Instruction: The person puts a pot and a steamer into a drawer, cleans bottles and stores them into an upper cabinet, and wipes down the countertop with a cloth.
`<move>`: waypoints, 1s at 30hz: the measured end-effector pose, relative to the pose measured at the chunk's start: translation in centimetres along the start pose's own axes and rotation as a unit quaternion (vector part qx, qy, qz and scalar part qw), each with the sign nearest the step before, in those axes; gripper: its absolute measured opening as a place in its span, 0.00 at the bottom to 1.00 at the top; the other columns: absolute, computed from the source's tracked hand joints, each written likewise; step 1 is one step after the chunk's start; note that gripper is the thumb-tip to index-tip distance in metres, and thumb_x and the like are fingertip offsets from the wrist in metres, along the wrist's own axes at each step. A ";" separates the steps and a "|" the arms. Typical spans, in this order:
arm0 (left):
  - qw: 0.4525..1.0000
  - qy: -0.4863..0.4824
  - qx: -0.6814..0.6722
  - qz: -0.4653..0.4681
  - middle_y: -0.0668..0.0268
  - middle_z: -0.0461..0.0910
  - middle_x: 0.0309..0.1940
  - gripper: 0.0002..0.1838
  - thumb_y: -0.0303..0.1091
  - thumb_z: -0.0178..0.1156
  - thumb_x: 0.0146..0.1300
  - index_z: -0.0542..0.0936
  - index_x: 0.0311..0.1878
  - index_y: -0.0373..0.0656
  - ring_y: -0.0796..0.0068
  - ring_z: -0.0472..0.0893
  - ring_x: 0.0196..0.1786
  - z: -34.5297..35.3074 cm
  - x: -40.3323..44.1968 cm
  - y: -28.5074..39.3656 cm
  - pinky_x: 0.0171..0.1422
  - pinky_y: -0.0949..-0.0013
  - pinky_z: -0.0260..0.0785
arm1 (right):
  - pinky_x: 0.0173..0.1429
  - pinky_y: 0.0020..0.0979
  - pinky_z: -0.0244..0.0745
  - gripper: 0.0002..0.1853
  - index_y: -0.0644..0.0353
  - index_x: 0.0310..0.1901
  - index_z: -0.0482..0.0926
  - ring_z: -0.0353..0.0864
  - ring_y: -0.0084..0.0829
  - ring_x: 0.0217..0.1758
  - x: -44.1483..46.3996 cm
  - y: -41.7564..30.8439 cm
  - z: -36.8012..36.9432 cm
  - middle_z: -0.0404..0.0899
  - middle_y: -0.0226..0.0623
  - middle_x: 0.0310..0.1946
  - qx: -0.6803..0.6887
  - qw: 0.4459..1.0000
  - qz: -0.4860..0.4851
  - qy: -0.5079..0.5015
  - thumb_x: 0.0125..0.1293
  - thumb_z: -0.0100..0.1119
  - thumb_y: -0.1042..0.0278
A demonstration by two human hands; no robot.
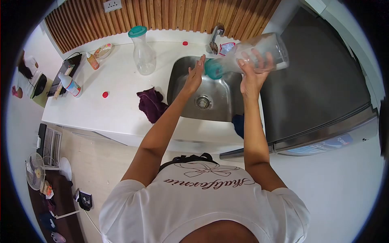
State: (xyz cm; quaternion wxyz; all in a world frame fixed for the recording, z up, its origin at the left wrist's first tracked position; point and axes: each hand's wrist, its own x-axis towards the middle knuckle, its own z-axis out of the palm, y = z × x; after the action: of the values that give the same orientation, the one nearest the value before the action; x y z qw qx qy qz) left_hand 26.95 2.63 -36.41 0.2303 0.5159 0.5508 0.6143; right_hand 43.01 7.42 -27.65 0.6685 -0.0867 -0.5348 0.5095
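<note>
Over the steel sink (190, 109), my right hand (252, 73) grips a clear carafe (277, 50) with a teal lid. The carafe lies nearly sideways, its lid end pointing left and slightly down. My left hand (195, 75) is held up beside the lid with its fingers stretched out; whether it touches the lid I cannot tell. A second clear carafe (144, 56), also teal-lidded, stands upright on the counter left of the sink. Nearer to me lies a crumpled dark purple cloth (152, 104).
A faucet (214, 40) rises behind the sink, beside a small packet (227, 48). On the white counter (117, 81) are a pump bottle (92, 60), a white spray bottle (70, 85) and a bowl (103, 51). A fridge (312, 81) borders the right. Another person (32, 75) is far left.
</note>
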 end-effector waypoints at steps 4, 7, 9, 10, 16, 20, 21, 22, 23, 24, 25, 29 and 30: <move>0.996 0.052 -0.065 0.015 0.57 0.51 0.71 0.34 0.58 0.28 0.70 0.52 0.72 0.47 0.54 0.44 0.74 0.0 1.0 -2.5 0.75 0.57 0.29 | 0.43 0.38 0.80 0.40 0.48 0.62 0.51 0.72 0.40 0.54 -0.7 4.0 -2.3 0.63 0.43 0.57 -0.076 0.996 0.009 -0.040 0.52 0.62 0.84; 0.997 0.053 -0.055 0.010 0.56 0.50 0.71 0.34 0.57 0.31 0.70 0.51 0.71 0.45 0.55 0.43 0.74 -0.7 0.2 -2.1 0.75 0.61 0.34 | 0.43 0.39 0.81 0.41 0.48 0.62 0.50 0.74 0.39 0.51 -1.5 6.4 -4.8 0.63 0.45 0.55 -0.044 0.984 0.155 0.070 0.51 0.63 0.84; 0.994 0.086 -0.061 -0.017 0.53 0.54 0.70 0.33 0.54 0.34 0.71 0.53 0.71 0.42 0.53 0.51 0.72 -0.5 -1.2 -1.4 0.74 0.60 0.41 | 0.44 0.38 0.80 0.43 0.49 0.62 0.49 0.75 0.39 0.50 -1.3 6.7 -5.3 0.62 0.45 0.55 -0.091 0.986 0.124 0.058 0.50 0.65 0.83; 0.985 0.110 -0.102 -0.082 0.51 0.59 0.66 0.32 0.52 0.37 0.70 0.55 0.70 0.41 0.53 0.56 0.70 -0.6 -1.8 -0.5 0.72 0.61 0.45 | 0.44 0.38 0.79 0.44 0.50 0.62 0.48 0.75 0.39 0.49 -1.5 6.6 -5.4 0.61 0.45 0.55 -0.137 0.985 0.090 0.053 0.48 0.66 0.83; 0.917 0.163 -0.260 -0.256 0.45 0.60 0.60 0.37 0.50 0.49 0.66 0.51 0.69 0.35 0.50 0.62 0.65 1.4 -4.5 -0.4 0.67 0.46 0.53 | 0.45 0.40 0.78 0.50 0.53 0.62 0.48 0.67 0.39 0.54 -2.0 7.2 -4.8 0.57 0.45 0.57 -0.136 0.983 0.096 0.072 0.40 0.71 0.84; 0.681 0.052 -0.527 -0.506 0.37 0.47 0.66 0.48 0.55 0.53 0.62 0.40 0.69 0.30 0.40 0.58 0.66 2.2 -4.6 -0.9 0.63 0.28 0.47 | 0.50 0.37 0.74 0.53 0.58 0.61 0.50 0.66 0.37 0.54 -3.1 6.5 -2.6 0.60 0.42 0.55 -0.183 0.981 0.047 0.042 0.35 0.77 0.74; 0.652 -0.012 -0.584 -0.484 0.38 0.48 0.65 0.49 0.56 0.53 0.62 0.39 0.69 0.30 0.41 0.59 0.66 1.9 -4.5 -0.7 0.64 0.28 0.46 | 0.50 0.37 0.74 0.53 0.58 0.61 0.50 0.66 0.37 0.54 -3.4 6.0 -1.8 0.60 0.42 0.55 -0.178 0.982 0.054 0.038 0.35 0.77 0.74; 0.618 -0.074 -0.636 -0.456 0.38 0.50 0.65 0.51 0.57 0.53 0.61 0.37 0.69 0.29 0.42 0.59 0.66 1.4 -4.3 -0.4 0.65 0.28 0.45 | 0.51 0.36 0.73 0.52 0.59 0.61 0.50 0.66 0.37 0.55 -3.7 5.3 -0.8 0.60 0.42 0.55 -0.101 0.987 0.104 0.069 0.36 0.77 0.75; 0.617 -0.060 -0.638 -0.457 0.38 0.50 0.65 0.51 0.57 0.53 0.61 0.37 0.69 0.29 0.42 0.59 0.66 1.1 -4.3 -0.1 0.65 0.28 0.45 | 0.52 0.36 0.73 0.52 0.61 0.61 0.50 0.66 0.37 0.55 -4.5 5.2 -0.3 0.61 0.42 0.55 -0.026 0.982 0.159 0.101 0.36 0.77 0.76; 0.595 -0.060 -0.650 -0.468 0.38 0.54 0.63 0.49 0.57 0.52 0.62 0.40 0.69 0.30 0.43 0.60 0.66 0.6 -4.1 0.2 0.65 0.29 0.45 | 0.56 0.35 0.71 0.51 0.62 0.62 0.49 0.65 0.37 0.57 -5.0 6.1 -0.5 0.61 0.43 0.55 -0.201 0.977 0.068 0.008 0.37 0.75 0.79; 0.576 -0.063 -0.662 -0.476 0.37 0.59 0.61 0.47 0.57 0.51 0.62 0.43 0.69 0.31 0.45 0.62 0.65 -0.2 -3.7 0.1 0.66 0.29 0.44 | 0.56 0.35 0.71 0.51 0.62 0.62 0.49 0.65 0.37 0.57 -5.8 6.1 0.2 0.61 0.43 0.55 -0.195 0.978 0.076 0.001 0.37 0.75 0.79; 0.601 -0.133 -0.657 -0.434 0.44 0.67 0.57 0.41 0.56 0.53 0.61 0.55 0.66 0.33 0.47 0.68 0.61 -3.3 -3.4 -1.4 0.65 0.34 0.53 | 0.62 0.38 0.66 0.52 0.63 0.63 0.50 0.61 0.38 0.63 -8.8 5.0 1.2 0.56 0.46 0.61 -0.103 0.988 0.107 -0.044 0.39 0.77 0.71; 0.675 -0.115 -0.605 -0.407 0.49 0.71 0.55 0.36 0.55 0.57 0.59 0.62 0.61 0.37 0.49 0.70 0.58 -3.6 -3.2 -1.6 0.64 0.35 0.54 | 0.65 0.39 0.61 0.53 0.62 0.63 0.48 0.60 0.39 0.64 -9.2 4.5 1.0 0.55 0.45 0.63 -0.299 0.941 -0.039 -0.151 0.39 0.76 0.70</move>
State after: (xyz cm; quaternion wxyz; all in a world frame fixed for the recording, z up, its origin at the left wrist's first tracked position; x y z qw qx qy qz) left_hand 24.45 -1.20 -38.55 0.7811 0.0554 0.1838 0.5941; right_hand 40.37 1.99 -36.00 0.5427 -0.1838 -0.7602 0.3064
